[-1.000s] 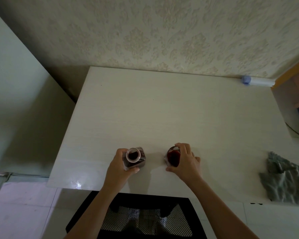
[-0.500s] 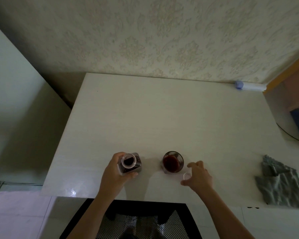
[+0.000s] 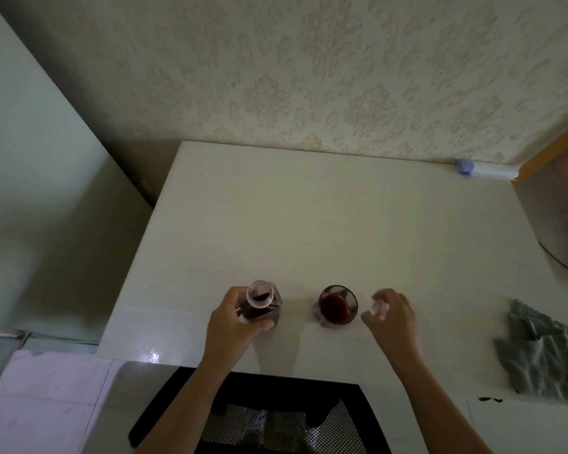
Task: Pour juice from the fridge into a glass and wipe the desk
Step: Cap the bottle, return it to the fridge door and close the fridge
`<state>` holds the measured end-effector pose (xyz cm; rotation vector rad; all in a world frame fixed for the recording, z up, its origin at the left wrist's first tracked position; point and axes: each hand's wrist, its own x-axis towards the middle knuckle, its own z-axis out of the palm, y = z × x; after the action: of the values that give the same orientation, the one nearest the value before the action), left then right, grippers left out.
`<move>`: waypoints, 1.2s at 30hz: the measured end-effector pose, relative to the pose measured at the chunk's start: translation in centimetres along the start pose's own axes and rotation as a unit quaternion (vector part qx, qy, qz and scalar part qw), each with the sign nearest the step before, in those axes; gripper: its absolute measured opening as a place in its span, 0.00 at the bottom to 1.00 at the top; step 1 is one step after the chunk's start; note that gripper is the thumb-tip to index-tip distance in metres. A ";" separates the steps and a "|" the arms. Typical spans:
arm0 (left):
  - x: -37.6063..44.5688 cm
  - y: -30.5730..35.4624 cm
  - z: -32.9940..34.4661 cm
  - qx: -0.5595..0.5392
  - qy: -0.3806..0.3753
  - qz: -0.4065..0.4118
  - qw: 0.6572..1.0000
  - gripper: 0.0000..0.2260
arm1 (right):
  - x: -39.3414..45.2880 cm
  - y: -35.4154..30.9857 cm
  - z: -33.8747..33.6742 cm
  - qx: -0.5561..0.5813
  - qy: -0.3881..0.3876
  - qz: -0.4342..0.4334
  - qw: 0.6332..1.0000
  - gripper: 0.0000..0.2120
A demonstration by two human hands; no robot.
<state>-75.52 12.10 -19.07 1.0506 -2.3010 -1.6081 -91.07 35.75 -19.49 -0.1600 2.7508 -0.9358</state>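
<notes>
An uncapped bottle of dark juice (image 3: 260, 301) stands upright on the white desk (image 3: 309, 224) near its front edge. My left hand (image 3: 235, 321) is wrapped around the bottle's body. To its right stands a short glass (image 3: 336, 304) holding dark red juice, with nothing touching it. My right hand (image 3: 392, 317) hovers just right of the glass and pinches a small white cap (image 3: 377, 306) in its fingertips. A crumpled grey-green cloth (image 3: 545, 352) lies at the desk's front right.
A white roll with a blue end (image 3: 486, 168) lies against the patterned wall at the back right. A black mesh chair (image 3: 263, 417) sits under the front edge. A pale cabinet side rises on the left. A dark cable curves at the far right.
My right hand has let go of the glass, moved right and picked up the small white cap. The left hand still holds the bottle. The camera tilted slightly.
</notes>
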 end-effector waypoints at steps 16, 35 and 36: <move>-2.6 9.0 -2.1 0.050 0.029 0.155 0.986 0.26 | -5.5 -16.8 -6.2 0.302 -0.127 -0.243 0.913 0.13; -5.2 11.2 -4.8 0.052 -0.029 0.199 0.978 0.26 | -7.3 -17.3 -9.9 0.089 -0.136 -0.389 0.907 0.21; -5.2 11.2 -4.9 0.054 -0.041 0.196 0.978 0.26 | -7.3 -17.2 -10.2 0.076 -0.143 -0.394 0.905 0.21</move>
<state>-74.35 13.57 -5.89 0.5063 -2.4754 -1.4053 -86.08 29.38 0.21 -1.3368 2.3035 -1.1647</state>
